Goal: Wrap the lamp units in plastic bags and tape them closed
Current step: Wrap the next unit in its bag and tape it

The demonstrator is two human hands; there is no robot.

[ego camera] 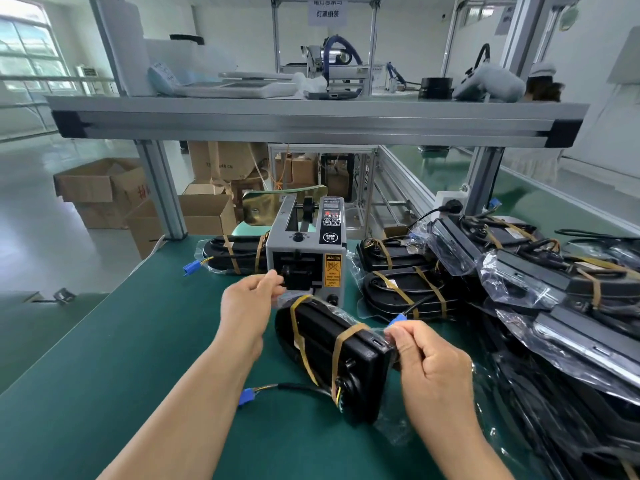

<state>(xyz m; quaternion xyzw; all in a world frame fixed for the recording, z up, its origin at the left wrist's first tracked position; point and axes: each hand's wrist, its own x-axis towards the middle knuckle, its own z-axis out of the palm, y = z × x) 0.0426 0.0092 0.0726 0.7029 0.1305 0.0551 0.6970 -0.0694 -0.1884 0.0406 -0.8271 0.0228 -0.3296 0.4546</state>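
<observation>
Green bench mat [121, 358], factory floor [41, 216]

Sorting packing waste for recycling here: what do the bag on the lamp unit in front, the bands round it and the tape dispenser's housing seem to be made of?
Bag: thin clear plastic film, glossy; it crinkles and glints. Bands: tan adhesive tape, probably plastic, semi-glossy, wrapped tight. Tape dispenser housing: grey, matte; painted metal or moulded plastic, the look leaves it open.

A black lamp unit [322, 344], in a clear plastic bag [393, 429] with two tan tape bands [341, 355], lies slantwise on the green surface [138, 341]; wrapped units [554, 289] pile at right.
</observation>
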